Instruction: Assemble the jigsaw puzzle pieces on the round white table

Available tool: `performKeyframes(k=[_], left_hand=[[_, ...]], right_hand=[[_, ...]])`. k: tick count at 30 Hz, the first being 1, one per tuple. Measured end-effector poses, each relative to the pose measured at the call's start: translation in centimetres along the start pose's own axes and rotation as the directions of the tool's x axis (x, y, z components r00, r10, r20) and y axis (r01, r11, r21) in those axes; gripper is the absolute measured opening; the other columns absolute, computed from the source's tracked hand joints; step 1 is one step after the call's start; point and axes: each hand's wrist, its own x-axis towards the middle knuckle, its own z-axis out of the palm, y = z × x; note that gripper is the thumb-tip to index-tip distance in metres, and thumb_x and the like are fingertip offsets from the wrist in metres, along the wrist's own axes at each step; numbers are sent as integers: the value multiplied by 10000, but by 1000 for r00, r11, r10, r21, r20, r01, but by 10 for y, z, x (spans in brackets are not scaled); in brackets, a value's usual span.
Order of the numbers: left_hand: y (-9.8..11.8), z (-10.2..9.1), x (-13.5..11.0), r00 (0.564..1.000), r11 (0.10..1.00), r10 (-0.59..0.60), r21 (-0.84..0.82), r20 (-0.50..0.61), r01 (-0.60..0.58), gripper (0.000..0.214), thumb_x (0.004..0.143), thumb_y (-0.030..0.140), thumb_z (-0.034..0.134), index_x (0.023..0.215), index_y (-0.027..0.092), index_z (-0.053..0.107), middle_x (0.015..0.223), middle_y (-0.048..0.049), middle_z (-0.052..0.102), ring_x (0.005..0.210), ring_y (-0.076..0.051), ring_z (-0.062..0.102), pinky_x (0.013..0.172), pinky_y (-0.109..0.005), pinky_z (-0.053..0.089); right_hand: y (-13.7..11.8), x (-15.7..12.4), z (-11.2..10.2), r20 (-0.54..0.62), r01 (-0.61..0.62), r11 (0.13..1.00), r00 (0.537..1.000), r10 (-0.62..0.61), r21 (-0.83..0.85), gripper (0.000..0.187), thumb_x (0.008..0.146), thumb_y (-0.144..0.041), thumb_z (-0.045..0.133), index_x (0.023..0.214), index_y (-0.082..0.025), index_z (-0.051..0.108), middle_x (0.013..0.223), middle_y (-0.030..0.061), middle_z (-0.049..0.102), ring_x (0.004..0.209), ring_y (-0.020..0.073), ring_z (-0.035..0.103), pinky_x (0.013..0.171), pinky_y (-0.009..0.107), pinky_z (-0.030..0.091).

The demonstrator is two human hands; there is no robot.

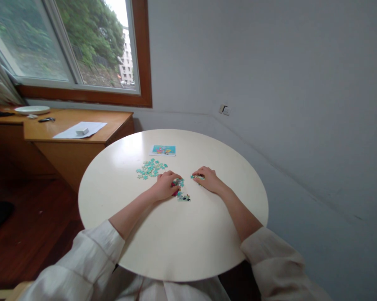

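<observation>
On the round white table, a partly joined jigsaw puzzle section [184, 198] lies flat in front of me. My left hand [167, 185] curves round its left side, thumb and fingers gripping the edge and hiding some of it. A little to the right, my right hand [209, 179] has its thumb and fingers closed on a small cluster of joined puzzle pieces [198, 177], partly covered by the fingers. A gap of bare table separates the two parts. Beyond my left hand lies a loose pile of turquoise and pale puzzle pieces [150, 168].
A colourful picture card [163, 150] lies behind the pile on the white table [182, 242]. At left, a wooden desk [119, 122] holds paper [96, 127], a small white box [82, 131] and a white plate [32, 110]. A wall [285, 104] stands behind and to the right.
</observation>
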Motion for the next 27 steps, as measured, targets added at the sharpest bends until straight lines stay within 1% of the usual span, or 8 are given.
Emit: performKeyframes(k=[4,10,18,23,27], left_hand=[[1,0,-1,999,1000,-10,17,34,9,313,741,289,515,1044,235,573,1045,-74,531,1016,-259,465,896,-435,328],[1,1,-1,999,1000,-9,17,36,8,280,748,279,501,1008,224,590,1042,-72,532,1014,-254,462,906,-441,310],[2,1,-1,999,1000,-14,27,38,13,280,740,211,464,983,224,603,1046,-71,537,1018,-247,464,906,-436,318],[2,1,-1,999,1000,-10,30,42,8,295,740,185,440,980,223,606,1048,-70,535,1021,-240,461,916,-433,313],[2,0,-1,998,1000,-17,26,52,16,305,739,170,429,981,222,608,1053,-71,531,1019,-239,461,916,-437,310]], right_hand=[[-1,0,-1,-3,6,1000,1000,-6,7,192,751,-307,547,895,-257,664,951,30,601,917,185,505,849,345,287],[0,0,-1,8,7,1000,1000,-7,15,195,752,-292,539,899,-266,665,952,29,596,917,186,503,850,350,285],[0,0,0,17,20,1000,1000,-20,3,218,770,-236,501,914,-275,660,960,27,596,922,185,499,847,349,285],[-1,-1,2,-6,33,999,999,-33,-2,206,748,-313,551,918,-253,652,952,37,601,909,188,501,829,345,294],[-1,0,3,-28,42,999,999,-42,3,174,735,-299,572,877,-242,655,929,33,604,892,181,504,829,342,295]])
